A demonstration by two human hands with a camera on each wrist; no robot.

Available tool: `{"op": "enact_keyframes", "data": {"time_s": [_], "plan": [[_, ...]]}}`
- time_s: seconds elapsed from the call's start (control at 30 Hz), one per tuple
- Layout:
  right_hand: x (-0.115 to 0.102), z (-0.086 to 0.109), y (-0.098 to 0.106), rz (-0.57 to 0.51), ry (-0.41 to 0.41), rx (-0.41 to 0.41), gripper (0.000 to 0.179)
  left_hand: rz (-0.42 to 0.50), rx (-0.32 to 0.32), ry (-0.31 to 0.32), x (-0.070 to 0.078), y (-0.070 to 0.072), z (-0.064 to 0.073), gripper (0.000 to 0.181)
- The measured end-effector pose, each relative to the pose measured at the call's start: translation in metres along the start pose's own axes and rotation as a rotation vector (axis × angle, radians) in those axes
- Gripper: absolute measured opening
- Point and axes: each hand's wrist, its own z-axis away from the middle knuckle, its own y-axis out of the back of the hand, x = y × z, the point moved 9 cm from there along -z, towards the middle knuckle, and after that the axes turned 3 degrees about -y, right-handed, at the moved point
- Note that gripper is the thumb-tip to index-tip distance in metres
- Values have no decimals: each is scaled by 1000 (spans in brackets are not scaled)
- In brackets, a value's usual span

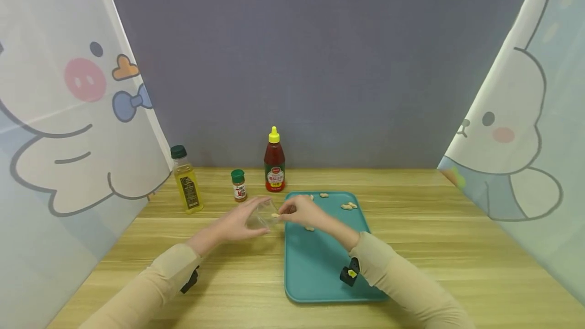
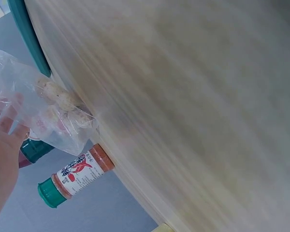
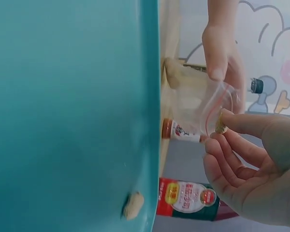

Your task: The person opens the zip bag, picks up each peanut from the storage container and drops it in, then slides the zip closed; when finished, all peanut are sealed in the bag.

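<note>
My left hand [image 1: 237, 222] holds a clear plastic zip bag [image 2: 24, 87] by its mouth, thumb on one side and fingers on the other. Inside the bag's bottom, several peanuts [image 2: 60, 99] show through the plastic in the left wrist view. Between thumb and fingertips, my right hand [image 1: 305, 210] pinches a single peanut [image 3: 221, 126] right at the bag's mouth, near its red zip strip. Below the right forearm lies a teal tray [image 1: 329, 273]. Several unshelled peanuts [image 1: 346, 207] are scattered on it, mostly toward its far end; one peanut [image 3: 133, 205] shows in the right wrist view.
Behind the hands stand a red sauce bottle [image 1: 274, 166] with a yellow cap and a small green-capped spice jar [image 1: 238, 187]. An oil bottle [image 1: 188, 187] is farther left. A grey panel [image 1: 292, 65] closes off the back of the wooden table [image 1: 434, 248].
</note>
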Motion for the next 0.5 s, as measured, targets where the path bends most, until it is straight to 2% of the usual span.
{"op": "enact_keyframes", "data": {"time_s": [0.2, 0.5], "plan": [[-3, -2, -8, -4, 27, 12, 16, 3, 0, -5, 0, -2, -1, 78], [-8, -2, -6, -25, 50, 40, 16, 2, 9, -18, 0, 0, -1, 79]]}}
